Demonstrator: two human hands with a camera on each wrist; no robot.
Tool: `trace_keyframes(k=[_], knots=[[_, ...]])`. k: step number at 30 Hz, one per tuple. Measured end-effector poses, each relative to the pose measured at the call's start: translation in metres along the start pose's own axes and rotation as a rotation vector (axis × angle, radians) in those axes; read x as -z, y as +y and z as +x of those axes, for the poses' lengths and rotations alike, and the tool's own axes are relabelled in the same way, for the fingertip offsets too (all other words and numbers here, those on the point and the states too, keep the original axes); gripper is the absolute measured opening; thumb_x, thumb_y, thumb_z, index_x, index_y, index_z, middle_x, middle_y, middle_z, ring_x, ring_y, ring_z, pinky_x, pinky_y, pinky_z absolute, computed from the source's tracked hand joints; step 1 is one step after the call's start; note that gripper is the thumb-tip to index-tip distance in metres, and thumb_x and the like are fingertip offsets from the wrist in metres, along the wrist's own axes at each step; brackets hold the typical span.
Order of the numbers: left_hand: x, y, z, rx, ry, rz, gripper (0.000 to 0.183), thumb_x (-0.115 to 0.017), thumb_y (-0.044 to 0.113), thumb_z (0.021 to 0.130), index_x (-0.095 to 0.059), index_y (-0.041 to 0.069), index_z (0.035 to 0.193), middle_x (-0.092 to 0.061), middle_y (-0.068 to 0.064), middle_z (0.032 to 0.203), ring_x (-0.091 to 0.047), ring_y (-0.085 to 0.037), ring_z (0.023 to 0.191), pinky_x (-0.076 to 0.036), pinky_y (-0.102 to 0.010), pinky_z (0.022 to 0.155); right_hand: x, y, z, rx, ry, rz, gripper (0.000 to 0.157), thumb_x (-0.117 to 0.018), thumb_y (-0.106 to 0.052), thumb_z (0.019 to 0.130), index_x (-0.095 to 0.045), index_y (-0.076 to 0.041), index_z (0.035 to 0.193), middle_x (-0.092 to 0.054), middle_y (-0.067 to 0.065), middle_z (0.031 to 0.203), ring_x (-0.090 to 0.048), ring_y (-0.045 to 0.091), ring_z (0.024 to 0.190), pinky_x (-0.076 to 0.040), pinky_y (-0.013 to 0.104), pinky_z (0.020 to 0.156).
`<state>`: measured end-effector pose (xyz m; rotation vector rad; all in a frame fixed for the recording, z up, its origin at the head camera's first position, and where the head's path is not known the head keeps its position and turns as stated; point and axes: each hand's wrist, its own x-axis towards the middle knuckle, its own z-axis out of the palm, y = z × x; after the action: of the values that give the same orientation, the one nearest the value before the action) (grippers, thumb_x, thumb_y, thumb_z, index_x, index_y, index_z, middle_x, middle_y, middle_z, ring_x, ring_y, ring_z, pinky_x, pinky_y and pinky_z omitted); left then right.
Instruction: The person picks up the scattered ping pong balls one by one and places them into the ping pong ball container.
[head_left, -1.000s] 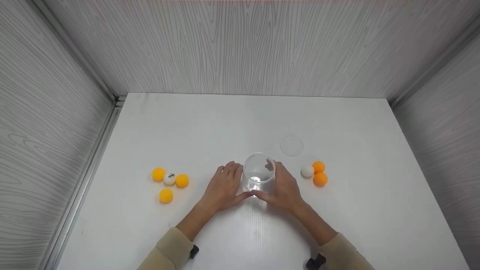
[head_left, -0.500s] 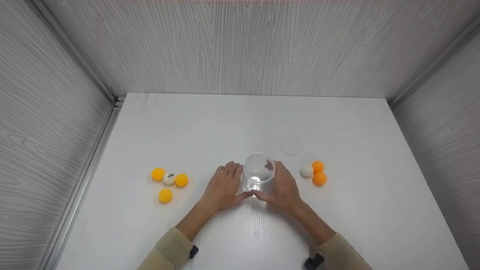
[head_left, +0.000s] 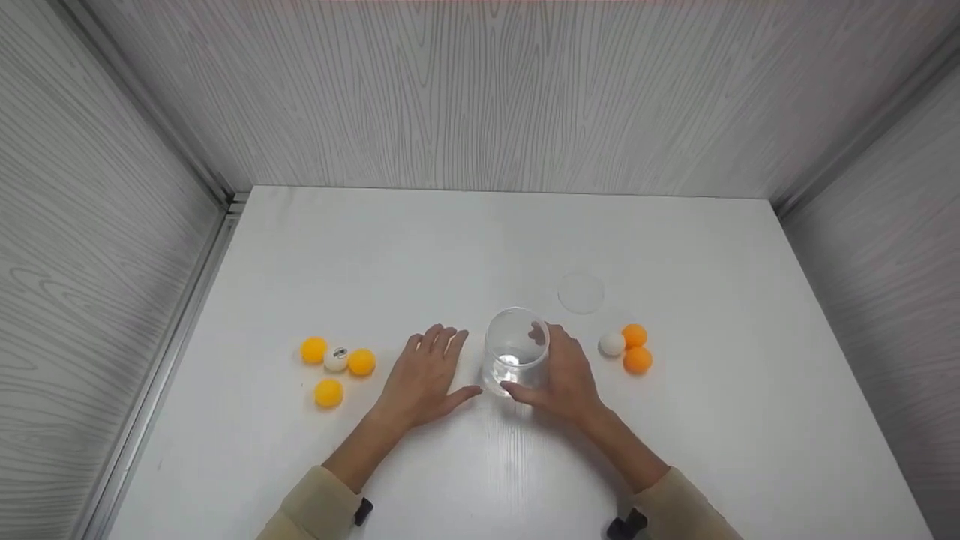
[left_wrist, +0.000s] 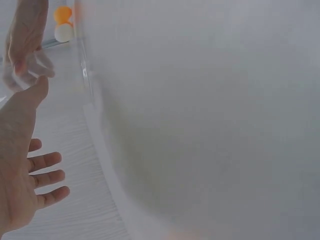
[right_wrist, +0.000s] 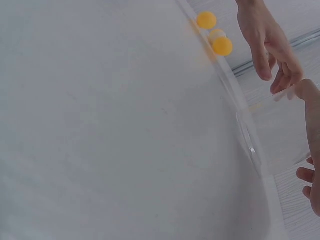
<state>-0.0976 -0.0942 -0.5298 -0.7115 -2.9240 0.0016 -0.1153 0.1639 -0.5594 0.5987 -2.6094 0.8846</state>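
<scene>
A clear, open-topped plastic jar (head_left: 514,352) stands upright near the middle of the white table. My right hand (head_left: 568,377) holds it from the right side, its thumb in front and its fingers wrapped behind, visible through the clear wall. Just left of the jar, apart from it, my left hand (head_left: 421,382) is spread with straight fingers and holds nothing. In the left wrist view, the left hand's (left_wrist: 20,170) palm faces the jar with the fingers extended. The right wrist view shows the jar wall (right_wrist: 280,127) beside the right hand (right_wrist: 314,135).
Several table tennis balls lie to the left: yellow ones (head_left: 328,393) and a white one (head_left: 336,359). At the right are two orange balls (head_left: 637,360) touching a white ball (head_left: 612,344). A thin clear disc (head_left: 580,292) lies flat behind the jar. Wood-grain panels (head_left: 480,97) enclose the table.
My left hand has let go of the jar and moved a little to the left, its thumb now apart from the right thumb. The right hand stays on the jar.
</scene>
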Motion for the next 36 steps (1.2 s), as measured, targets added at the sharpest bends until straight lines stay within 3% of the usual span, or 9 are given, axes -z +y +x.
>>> trace_keyframes(k=[8,17,30,36], knots=[[0.010,-0.015,-0.018,0.039,0.051,0.010,0.089,-0.064,0.069,0.094,-0.048,0.007,0.154,-0.063,-0.015,0.146,-0.059,-0.033,0.138,-0.051,-0.049,0.115,0.001,-0.004,-0.001,-0.026,-0.018,0.004,0.090,-0.090,-0.051,0.070,-0.050,-0.007,0.138,-0.067,0.009,0.120,-0.061,0.028,0.105,-0.056,0.046,0.092],[0.017,-0.040,-0.043,0.113,0.085,0.014,0.090,-0.070,0.067,0.090,-0.050,0.005,0.151,-0.063,-0.017,0.141,-0.059,-0.035,0.134,-0.054,-0.051,0.109,-0.001,-0.003,0.000,0.003,0.001,0.025,0.090,-0.092,-0.049,0.068,-0.051,-0.004,0.135,-0.067,0.011,0.117,-0.061,0.030,0.103,-0.054,0.046,0.091],[0.028,-0.082,-0.083,0.261,0.161,-0.152,0.091,-0.082,0.056,0.085,-0.051,-0.001,0.149,-0.063,-0.023,0.138,-0.057,-0.043,0.131,-0.050,-0.056,0.108,-0.001,0.000,-0.001,0.028,0.018,0.015,0.093,-0.092,-0.048,0.068,-0.050,-0.001,0.136,-0.067,0.012,0.118,-0.061,0.030,0.104,-0.054,0.047,0.091],[0.026,-0.095,-0.101,0.255,0.251,-0.130,0.090,-0.086,0.053,0.080,-0.055,-0.003,0.142,-0.066,-0.025,0.127,-0.061,-0.044,0.119,-0.054,-0.056,0.096,0.000,-0.001,-0.001,0.001,0.008,0.023,0.092,-0.092,-0.049,0.067,-0.052,-0.002,0.135,-0.067,0.011,0.117,-0.061,0.031,0.103,-0.054,0.046,0.090]])
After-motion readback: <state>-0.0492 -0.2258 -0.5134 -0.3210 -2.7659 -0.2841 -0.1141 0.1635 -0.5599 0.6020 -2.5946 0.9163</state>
